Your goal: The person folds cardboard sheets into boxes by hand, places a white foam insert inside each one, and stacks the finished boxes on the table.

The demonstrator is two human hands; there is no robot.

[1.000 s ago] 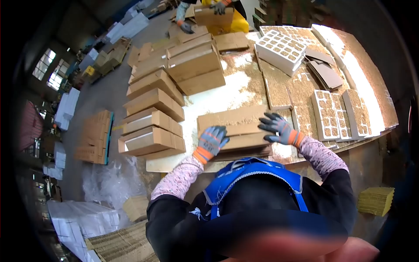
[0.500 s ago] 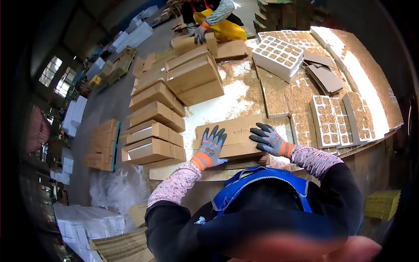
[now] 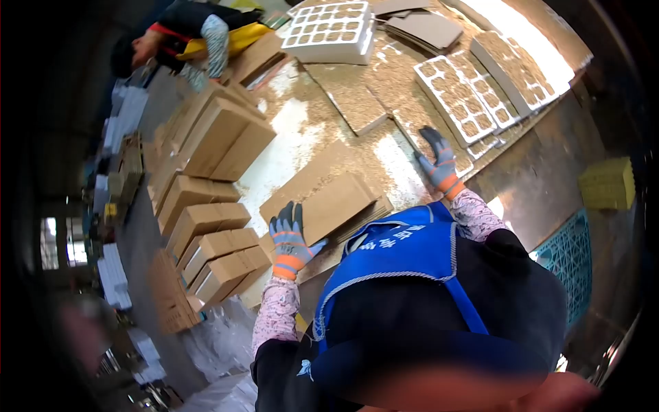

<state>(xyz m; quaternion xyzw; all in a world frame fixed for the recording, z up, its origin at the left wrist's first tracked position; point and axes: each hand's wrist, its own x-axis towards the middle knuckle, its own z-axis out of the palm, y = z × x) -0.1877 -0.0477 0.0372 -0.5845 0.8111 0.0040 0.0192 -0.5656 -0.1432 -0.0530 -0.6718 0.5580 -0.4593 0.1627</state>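
Observation:
My left hand, in a grey and orange work glove, lies with fingers spread at the left edge of a flat brown cardboard piece. More flat cardboard is stacked under that piece. My right hand, gloved alike, is off the cardboard, its fingers apart and holding nothing. It is over the right part of the table, close to a white grid-like tray with brown crumbly bits in its cells. Whether its fingertips touch anything there, I cannot tell.
Several open cardboard boxes stand along the table's left side. A white block with cells and flat grey-brown sheets lie at the back. Brown crumbs cover much of the table. A co-worker leans over at the far left.
My right hand has left the cardboard and moved right, toward the white trays. My left hand stays at the cardboard's left edge. The view has turned; the co-worker bends lower.

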